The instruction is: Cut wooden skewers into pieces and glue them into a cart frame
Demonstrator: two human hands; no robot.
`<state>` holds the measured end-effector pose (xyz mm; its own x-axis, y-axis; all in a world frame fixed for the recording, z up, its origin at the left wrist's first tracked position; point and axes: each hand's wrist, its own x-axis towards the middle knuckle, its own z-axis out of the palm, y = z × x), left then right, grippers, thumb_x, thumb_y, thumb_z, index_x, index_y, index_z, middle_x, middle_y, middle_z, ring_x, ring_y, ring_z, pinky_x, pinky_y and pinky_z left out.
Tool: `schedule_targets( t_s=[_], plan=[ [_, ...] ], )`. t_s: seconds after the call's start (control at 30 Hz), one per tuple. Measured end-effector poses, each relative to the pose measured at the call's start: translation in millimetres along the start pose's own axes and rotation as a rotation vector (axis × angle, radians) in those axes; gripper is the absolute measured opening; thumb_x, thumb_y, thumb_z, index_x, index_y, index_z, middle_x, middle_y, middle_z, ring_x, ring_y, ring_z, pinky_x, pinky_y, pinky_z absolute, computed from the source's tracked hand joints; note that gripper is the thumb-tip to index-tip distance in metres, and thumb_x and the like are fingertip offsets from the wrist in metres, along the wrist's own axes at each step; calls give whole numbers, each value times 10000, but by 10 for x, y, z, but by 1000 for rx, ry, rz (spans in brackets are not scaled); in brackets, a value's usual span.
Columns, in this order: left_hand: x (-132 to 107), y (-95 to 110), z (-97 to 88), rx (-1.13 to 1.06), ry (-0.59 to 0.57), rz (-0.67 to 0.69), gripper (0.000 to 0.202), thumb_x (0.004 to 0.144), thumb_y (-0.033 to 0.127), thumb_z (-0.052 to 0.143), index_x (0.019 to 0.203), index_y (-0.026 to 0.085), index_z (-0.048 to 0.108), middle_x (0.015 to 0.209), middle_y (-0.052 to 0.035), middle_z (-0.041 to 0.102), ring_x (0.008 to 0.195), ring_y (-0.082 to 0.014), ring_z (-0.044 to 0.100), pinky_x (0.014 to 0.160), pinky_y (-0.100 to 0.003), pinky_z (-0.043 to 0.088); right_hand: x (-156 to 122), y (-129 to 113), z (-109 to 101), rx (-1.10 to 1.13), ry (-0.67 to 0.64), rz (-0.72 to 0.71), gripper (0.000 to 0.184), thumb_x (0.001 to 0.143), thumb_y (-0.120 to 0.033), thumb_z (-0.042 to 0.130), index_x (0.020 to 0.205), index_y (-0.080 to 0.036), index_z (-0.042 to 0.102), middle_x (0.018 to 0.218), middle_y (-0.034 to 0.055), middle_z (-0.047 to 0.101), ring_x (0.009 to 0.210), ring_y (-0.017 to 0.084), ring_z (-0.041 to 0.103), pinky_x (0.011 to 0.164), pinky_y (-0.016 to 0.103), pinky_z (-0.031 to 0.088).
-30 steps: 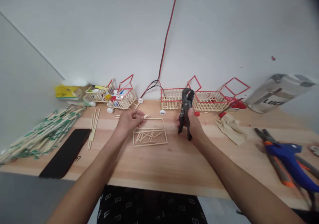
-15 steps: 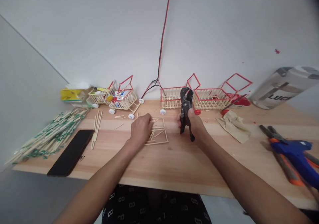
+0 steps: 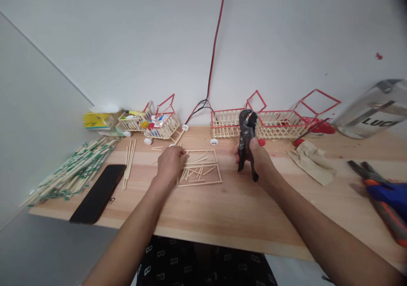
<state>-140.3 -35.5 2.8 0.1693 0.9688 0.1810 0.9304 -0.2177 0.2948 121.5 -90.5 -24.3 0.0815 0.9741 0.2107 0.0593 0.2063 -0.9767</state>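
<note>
My right hand [image 3: 259, 161] grips a black cutter [image 3: 246, 139] upright above the wooden table [image 3: 229, 209], jaws up. My left hand [image 3: 170, 164] rests knuckles up at the left edge of two flat rectangular frames of thin wooden sticks [image 3: 200, 169], with several short loose sticks lying inside them. Its fingers are curled over the stick ends; what they pinch is hidden.
Stick baskets with red frames [image 3: 270, 122] line the wall, and a smaller cart-like basket [image 3: 159, 124] with coloured bits. A heap of wrapped chopsticks [image 3: 73, 169], a black phone [image 3: 98, 192], loose sticks [image 3: 129, 167], a crumpled paper [image 3: 313, 161], pliers and a blue tool [image 3: 386, 197], a silver container [image 3: 372, 114].
My left hand went from holding a stick above the frames down to their left edge. The cutter stays upright in my right hand. The view drifted, shifting everything slightly right.
</note>
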Motion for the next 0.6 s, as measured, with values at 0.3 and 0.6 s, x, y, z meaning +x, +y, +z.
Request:
schedule_targets(
  t_s=[0.3,0.6],
  plan=[
    [63,135,89,35,-27,39,153,794,194,530,798,174,682,805,-88,698,788,-227,610,629,-291,370,2,-10,-6,-22,-19,1,628,891,-696,294,805,-181,641,653,47,612,594,162,571,524,262,463],
    [192,229,147,-132,-63,323,128,798,178,583,683,167,640,707,-38,640,708,-170,541,658,-276,359,7,-43,-5,-11,-30,13,627,885,-703,306,810,-173,633,653,43,611,590,151,576,516,245,471]
  ],
)
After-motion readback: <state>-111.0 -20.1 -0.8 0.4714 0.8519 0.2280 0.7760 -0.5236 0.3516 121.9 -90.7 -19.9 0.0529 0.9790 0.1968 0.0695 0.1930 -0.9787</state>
